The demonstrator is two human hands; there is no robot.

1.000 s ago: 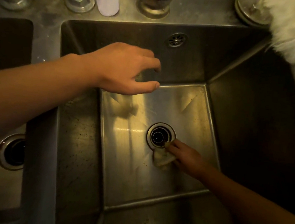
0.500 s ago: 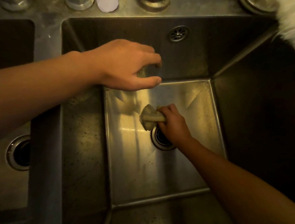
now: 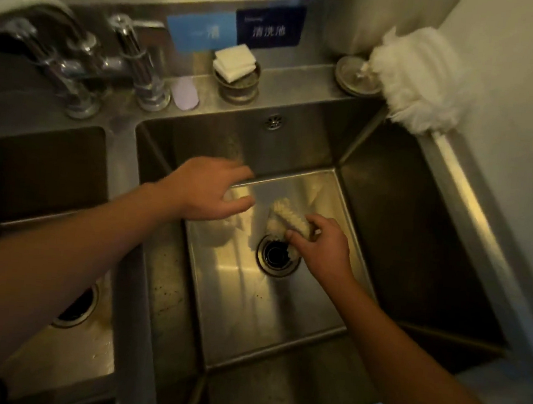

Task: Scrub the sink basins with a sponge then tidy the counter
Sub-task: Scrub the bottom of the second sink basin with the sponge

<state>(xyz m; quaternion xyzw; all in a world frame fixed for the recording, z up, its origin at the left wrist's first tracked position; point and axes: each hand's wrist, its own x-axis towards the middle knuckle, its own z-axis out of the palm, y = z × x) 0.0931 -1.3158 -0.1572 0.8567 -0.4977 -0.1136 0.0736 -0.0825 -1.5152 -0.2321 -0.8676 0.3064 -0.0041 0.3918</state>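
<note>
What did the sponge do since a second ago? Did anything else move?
The right hand swept the sponge from the near side of the drain across to its far side, gripping it the whole time. Nothing was picked up or let go. The left hand stayed open above the basin, holding nothing.

My left arm extends from the lower left, forearm straight, and my left hand [image 3: 208, 193] hangs palm down with fingers loosely extended, holding nothing. My right arm extends from the lower right, and my right hand [image 3: 321, 243], knuckles up, curls fingers and thumb round the sponge [image 3: 284, 219].
</note>
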